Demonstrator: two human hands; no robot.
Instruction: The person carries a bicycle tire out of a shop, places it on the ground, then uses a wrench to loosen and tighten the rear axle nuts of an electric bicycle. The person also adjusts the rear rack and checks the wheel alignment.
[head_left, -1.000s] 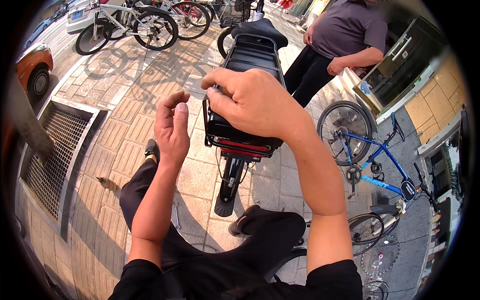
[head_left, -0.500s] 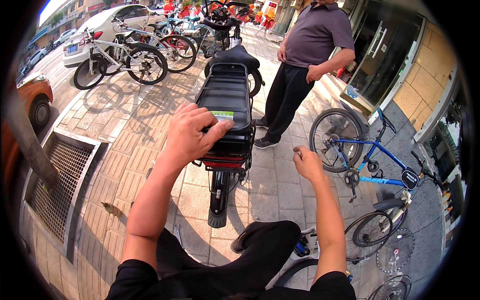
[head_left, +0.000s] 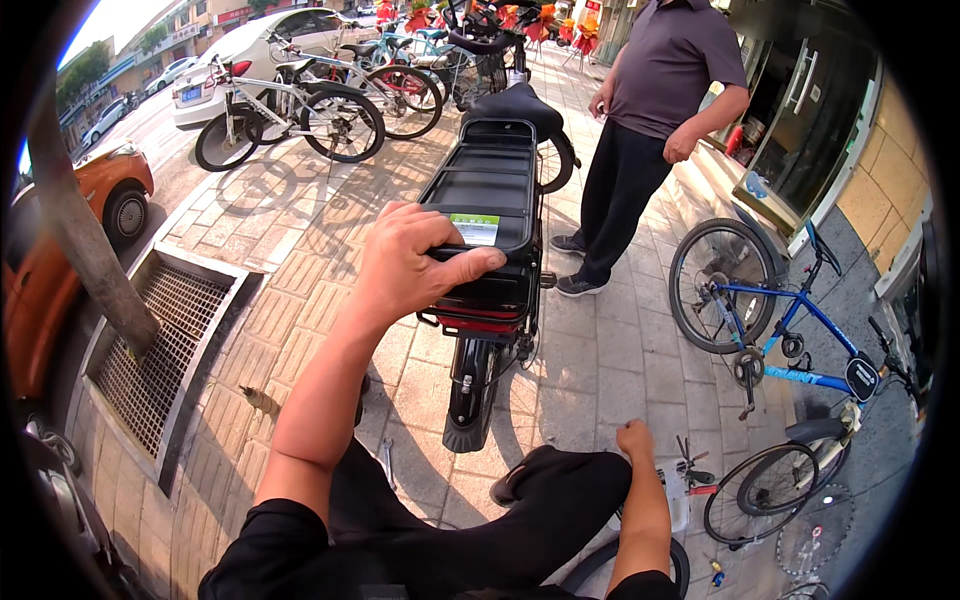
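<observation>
Sunlit paved sidewalk, tree grate, left hand on rack

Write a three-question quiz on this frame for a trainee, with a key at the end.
1. Which of the person's hands touches the black rack behind the saddle?
2. True or false: a wrench lies on the pavement.
3. Fill in: the blue bicycle is on the person's ___ side.

Key: 1. The left hand. 2. True. 3. Right.
</observation>
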